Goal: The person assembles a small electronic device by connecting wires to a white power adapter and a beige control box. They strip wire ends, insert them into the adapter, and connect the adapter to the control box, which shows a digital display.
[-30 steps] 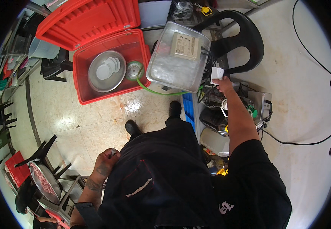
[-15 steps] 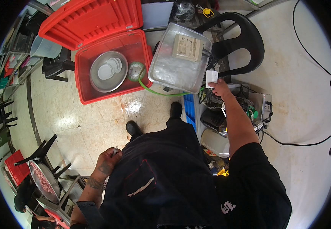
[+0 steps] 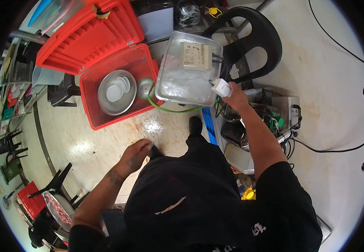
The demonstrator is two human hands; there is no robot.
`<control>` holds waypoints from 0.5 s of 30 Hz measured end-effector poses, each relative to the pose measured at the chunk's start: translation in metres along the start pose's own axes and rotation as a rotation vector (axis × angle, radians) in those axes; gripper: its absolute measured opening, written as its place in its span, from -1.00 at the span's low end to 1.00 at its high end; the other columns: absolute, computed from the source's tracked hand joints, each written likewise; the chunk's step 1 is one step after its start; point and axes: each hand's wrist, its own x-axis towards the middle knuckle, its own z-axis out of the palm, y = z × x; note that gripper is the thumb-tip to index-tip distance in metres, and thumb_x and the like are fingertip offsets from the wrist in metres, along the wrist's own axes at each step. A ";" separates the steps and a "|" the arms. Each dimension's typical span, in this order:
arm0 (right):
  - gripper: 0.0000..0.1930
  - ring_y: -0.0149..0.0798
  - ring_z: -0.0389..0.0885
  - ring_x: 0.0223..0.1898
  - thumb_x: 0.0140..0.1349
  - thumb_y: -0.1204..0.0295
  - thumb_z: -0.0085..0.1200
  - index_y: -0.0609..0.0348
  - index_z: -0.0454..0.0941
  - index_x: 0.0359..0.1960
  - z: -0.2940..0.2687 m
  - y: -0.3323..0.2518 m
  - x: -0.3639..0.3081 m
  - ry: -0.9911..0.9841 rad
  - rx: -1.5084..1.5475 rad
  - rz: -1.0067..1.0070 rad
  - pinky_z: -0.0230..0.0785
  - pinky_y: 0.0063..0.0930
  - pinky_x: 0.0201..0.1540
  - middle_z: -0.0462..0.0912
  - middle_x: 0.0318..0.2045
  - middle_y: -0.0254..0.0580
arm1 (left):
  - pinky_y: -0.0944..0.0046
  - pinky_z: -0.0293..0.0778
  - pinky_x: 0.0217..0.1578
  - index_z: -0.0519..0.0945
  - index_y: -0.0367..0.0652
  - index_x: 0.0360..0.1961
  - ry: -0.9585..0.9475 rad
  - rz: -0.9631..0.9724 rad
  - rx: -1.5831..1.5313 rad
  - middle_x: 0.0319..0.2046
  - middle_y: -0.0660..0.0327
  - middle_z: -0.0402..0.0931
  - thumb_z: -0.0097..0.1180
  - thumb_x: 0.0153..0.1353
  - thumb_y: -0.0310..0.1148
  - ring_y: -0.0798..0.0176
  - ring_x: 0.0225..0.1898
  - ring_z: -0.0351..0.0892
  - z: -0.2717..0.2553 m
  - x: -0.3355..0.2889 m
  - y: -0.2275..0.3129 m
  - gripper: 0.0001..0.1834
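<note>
My right hand (image 3: 237,98) grips a small white box (image 3: 222,87) with a grey stub at its far end, over the near right corner of a shallow metal tray (image 3: 178,86). A beige box (image 3: 196,56) with dark cables at its right side rests in that tray. My left hand (image 3: 138,152) is closed in front of my dark apron (image 3: 165,180), fingertips pinched together. What it pinches is too hidden to name. Both hands are apart from each other. A green hose (image 3: 173,111) curves along the tray's near edge.
An open red bin (image 3: 94,119) at the left holds a metal bowl (image 3: 115,110) with white discs (image 3: 115,93) and a round green-rimmed container (image 3: 146,89). A black chair (image 3: 270,31) stands behind the tray. Bottles with a green cap (image 3: 280,122) and cables crowd the right side.
My right hand has shifted left with the white box, which is now tilted toward the tray. My left hand has risen forward and right; the small pale item seen in it before is now mostly hidden.
</note>
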 end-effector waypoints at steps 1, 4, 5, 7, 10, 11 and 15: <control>-0.24 0.13 0.56 0.12 -0.03 0.26 0.38 0.12 0.30 0.24 0.000 -0.001 -0.001 0.000 0.005 -0.056 0.41 -0.10 0.16 0.58 0.09 0.10 | 0.31 0.44 -0.13 0.56 -0.26 0.06 -0.012 0.038 0.054 -0.28 0.22 0.58 -0.01 0.47 -0.13 0.35 -0.24 0.50 0.003 0.021 0.011 -0.60; -0.27 0.14 0.55 0.13 -0.01 0.31 0.33 0.14 0.30 0.24 0.002 -0.001 -0.004 0.013 0.052 -0.172 0.41 -0.09 0.17 0.57 0.11 0.11 | 0.30 0.46 -0.09 0.61 -0.26 0.00 -0.057 0.070 0.157 -0.20 0.17 0.63 0.07 0.43 -0.19 0.34 -0.14 0.57 0.012 0.081 0.047 -0.65; -0.27 0.15 0.55 0.13 -0.01 0.32 0.32 0.15 0.30 0.25 0.003 0.001 -0.005 0.016 0.066 -0.203 0.41 -0.09 0.17 0.57 0.11 0.11 | 0.29 0.47 -0.10 0.62 -0.25 -0.01 -0.046 0.121 0.186 -0.21 0.18 0.63 0.09 0.42 -0.22 0.35 -0.15 0.57 0.016 0.100 0.058 -0.68; -0.30 0.17 0.56 0.08 -0.01 0.37 0.30 0.15 0.33 0.23 0.004 0.003 -0.007 0.080 0.045 -0.293 0.42 -0.05 0.14 0.58 0.07 0.11 | 0.29 0.47 -0.12 0.63 -0.25 -0.03 -0.054 0.202 0.176 -0.25 0.15 0.63 0.10 0.39 -0.27 0.31 -0.21 0.57 0.024 0.135 0.078 -0.71; -0.34 0.17 0.57 0.05 -0.04 0.42 0.30 0.10 0.38 0.19 0.002 0.009 -0.008 0.016 0.094 -0.265 0.42 -0.03 0.11 0.60 0.02 0.07 | 0.29 0.46 -0.13 0.60 -0.24 -0.02 -0.081 0.165 0.125 -0.25 0.12 0.64 0.10 0.37 -0.28 0.28 -0.23 0.58 0.035 0.175 0.101 -0.71; -0.34 0.17 0.57 0.05 -0.05 0.43 0.29 0.09 0.38 0.18 0.001 0.010 -0.008 -0.021 0.074 -0.233 0.42 -0.02 0.11 0.60 0.01 0.07 | 0.30 0.45 -0.13 0.59 -0.24 -0.01 -0.077 0.168 0.059 -0.25 0.14 0.64 0.10 0.37 -0.29 0.30 -0.22 0.56 0.038 0.185 0.107 -0.72; -0.37 0.13 0.59 0.03 -0.04 0.47 0.27 0.09 0.38 0.16 -0.002 0.015 -0.014 -0.012 0.071 -0.253 0.44 -0.03 0.09 0.61 0.01 0.04 | 0.34 0.43 -0.12 0.55 -0.25 0.00 -0.087 0.110 -0.070 -0.26 0.23 0.59 0.07 0.37 -0.36 0.36 -0.22 0.50 0.049 0.200 0.114 -0.74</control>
